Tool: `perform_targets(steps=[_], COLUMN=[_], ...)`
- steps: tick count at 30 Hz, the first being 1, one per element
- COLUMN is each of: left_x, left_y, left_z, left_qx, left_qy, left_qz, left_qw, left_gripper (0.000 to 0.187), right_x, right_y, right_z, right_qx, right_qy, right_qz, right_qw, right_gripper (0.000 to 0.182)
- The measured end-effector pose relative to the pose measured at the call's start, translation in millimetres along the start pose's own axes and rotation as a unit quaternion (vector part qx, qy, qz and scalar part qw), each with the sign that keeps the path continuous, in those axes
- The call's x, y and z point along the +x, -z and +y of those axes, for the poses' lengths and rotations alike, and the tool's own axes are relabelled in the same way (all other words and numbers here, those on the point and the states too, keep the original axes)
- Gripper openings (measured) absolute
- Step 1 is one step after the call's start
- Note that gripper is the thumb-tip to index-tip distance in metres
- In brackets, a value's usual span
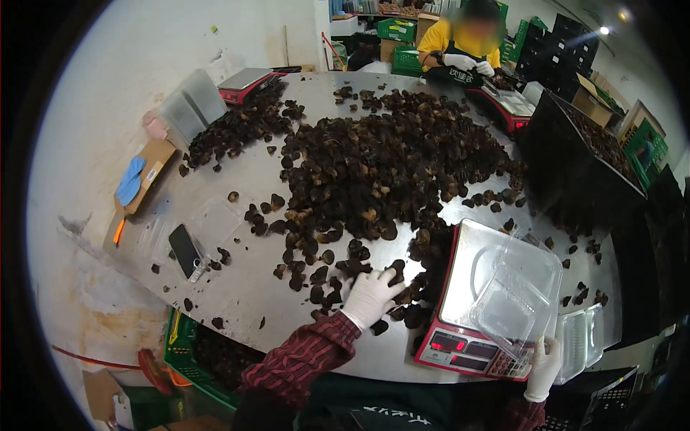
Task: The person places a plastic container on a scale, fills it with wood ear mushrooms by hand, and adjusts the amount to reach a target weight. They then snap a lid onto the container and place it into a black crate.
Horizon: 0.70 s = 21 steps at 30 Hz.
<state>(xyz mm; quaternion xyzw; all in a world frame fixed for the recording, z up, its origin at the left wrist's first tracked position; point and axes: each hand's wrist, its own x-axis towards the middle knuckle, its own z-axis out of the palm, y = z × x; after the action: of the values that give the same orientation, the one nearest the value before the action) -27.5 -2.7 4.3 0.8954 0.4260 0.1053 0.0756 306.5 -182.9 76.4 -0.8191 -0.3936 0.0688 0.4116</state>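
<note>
The clamshell container is glossy plastic, the weighing pan and tabletop smooth metal, the mushrooms rough and matt, the sleeve cloth.

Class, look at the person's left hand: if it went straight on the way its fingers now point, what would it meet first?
Most likely the left hand would meet the loose dark piece just ahead of it; depth is unclear, so they may already be touching.
</note>
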Motion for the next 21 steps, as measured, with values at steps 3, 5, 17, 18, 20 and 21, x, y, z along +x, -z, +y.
perform_targets(steps=[3, 5, 17, 18, 20, 21], left_x=[5, 12, 82, 71, 39, 25], left_y=[1, 44, 12, 15, 15, 19], left_z=[-7, -10, -75, -60, -40, -37], left_qx=[-0.081, -0.101, -0.015, -0.037, -0.001, -0.011], left_qy=[-0.050, -0.080, 0.109, 0.086, 0.038, 0.033], left_qz=[-0.048, -0.135, -0.071, -0.081, -0.084, -0.105], left_qw=[0.994, 0.982, 0.991, 0.992, 0.996, 0.994], left_gripper=[0.062, 0.072, 0.059, 0.058, 0.052, 0.050], right_x=[2, 4, 12, 13, 12, 10], right_y=[0, -5, -3, -2, 1, 2], right_z=[-2, 5, 9, 6, 3, -11], right_qx=[0.001, 0.008, -0.023, -0.026, -0.073, -0.076], right_qy=[-0.003, 0.043, -0.060, -0.062, 0.004, 0.000], right_qz=[0.000, 0.015, -0.034, -0.034, -0.036, -0.037], right_qw=[1.000, 0.999, 0.997, 0.997, 0.997, 0.996], right_gripper=[0.027, 0.028, 0.025, 0.025, 0.025, 0.025])
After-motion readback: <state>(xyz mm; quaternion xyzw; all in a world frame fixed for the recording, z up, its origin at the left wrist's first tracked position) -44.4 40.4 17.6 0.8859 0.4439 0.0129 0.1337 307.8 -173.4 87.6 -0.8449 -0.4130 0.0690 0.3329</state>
